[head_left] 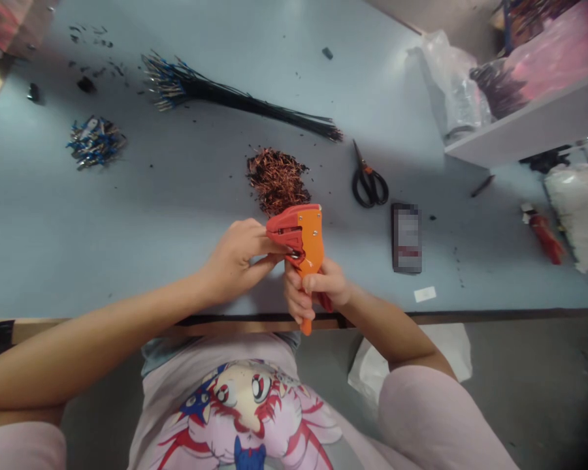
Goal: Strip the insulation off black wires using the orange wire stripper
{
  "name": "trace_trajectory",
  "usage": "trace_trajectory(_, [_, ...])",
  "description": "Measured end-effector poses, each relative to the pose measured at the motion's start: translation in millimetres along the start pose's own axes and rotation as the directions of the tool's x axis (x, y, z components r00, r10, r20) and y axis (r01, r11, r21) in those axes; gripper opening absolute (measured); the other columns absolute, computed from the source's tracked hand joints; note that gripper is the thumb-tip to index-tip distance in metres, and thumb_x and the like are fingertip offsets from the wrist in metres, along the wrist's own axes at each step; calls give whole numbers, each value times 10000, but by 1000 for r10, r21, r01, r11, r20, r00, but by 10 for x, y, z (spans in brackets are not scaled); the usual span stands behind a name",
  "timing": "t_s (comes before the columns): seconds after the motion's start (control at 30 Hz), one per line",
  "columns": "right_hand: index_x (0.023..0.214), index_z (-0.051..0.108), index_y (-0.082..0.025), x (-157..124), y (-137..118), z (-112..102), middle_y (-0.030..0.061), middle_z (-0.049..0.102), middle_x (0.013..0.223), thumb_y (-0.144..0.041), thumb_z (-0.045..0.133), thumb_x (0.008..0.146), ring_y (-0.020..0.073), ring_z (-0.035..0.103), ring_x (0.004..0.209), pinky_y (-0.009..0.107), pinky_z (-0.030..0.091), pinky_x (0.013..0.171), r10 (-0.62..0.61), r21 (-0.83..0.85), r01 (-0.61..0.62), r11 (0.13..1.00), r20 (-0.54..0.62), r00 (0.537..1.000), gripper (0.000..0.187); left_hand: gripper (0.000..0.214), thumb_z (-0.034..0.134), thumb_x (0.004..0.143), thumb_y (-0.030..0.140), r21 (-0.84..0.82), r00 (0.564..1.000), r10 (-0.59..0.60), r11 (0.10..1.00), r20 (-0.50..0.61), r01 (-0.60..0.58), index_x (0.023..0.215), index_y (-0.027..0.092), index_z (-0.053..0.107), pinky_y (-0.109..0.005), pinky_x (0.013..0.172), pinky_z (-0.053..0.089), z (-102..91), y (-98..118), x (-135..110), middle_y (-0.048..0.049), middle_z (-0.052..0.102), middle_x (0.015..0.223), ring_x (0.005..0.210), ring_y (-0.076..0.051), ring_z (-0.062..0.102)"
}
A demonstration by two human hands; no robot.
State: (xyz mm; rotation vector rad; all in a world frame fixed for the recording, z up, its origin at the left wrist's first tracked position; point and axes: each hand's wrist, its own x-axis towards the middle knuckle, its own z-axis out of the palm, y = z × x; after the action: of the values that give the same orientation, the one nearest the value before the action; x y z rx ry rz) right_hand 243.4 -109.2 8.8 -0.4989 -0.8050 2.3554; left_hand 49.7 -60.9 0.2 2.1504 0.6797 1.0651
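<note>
My right hand (328, 284) is wrapped around the handles of an orange and red wire stripper (311, 238), held upright at the table's front edge. My left hand (238, 254) is closed beside the stripper's red jaws, thumb and fingers pinched together against them. Whatever is between those fingertips is hidden or too small to make out. Just beyond the tool lies a pile of copper wire ends and dark insulation scraps (278, 179). Farther back, a long bundle of black wires (245, 101) with blue and metal terminals at its left end rests on the table.
A heap of loose blue terminals (95, 142) sits at the left. To the right are black-handled scissors (370, 186), a phone (406, 238), a small white label (424, 294) and a red-handled tool (546, 238). A shelf (524, 121) with plastic bags juts in at the upper right.
</note>
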Motion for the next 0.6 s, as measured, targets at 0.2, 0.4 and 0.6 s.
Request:
trace_trajectory(0.2, [721, 478, -169, 3, 6, 45, -67, 502, 511, -359, 671, 878, 76, 475, 382, 229, 502, 428, 16, 10, -16, 1000, -48, 999, 313, 168, 524, 921, 195, 10, 1000, 5, 1000, 11, -5, 984, 233, 674, -323, 780, 467, -5, 17, 23, -26, 739, 888, 828, -181, 663])
trace_trajectory(0.4, [660, 448, -177, 19, 20, 26, -90, 428, 455, -412, 653, 883, 46, 362, 322, 175, 408, 354, 13, 22, -11, 1000, -103, 995, 383, 165, 530, 923, 234, 39, 997, -73, 997, 29, 72, 963, 217, 689, -320, 769, 452, -9, 48, 0, -33, 740, 911, 820, -180, 648])
trace_trajectory(0.6, [766, 463, -198, 64, -146, -51, -89, 454, 543, -499, 690, 816, 62, 401, 385, 227, 486, 436, -31, 26, 40, 999, -275, 961, 380, 225, 515, 921, 283, 333, 965, -253, 917, 64, 218, 912, 192, 721, -351, 751, 439, -133, -54, 24, -54, 721, 825, 789, -215, 610])
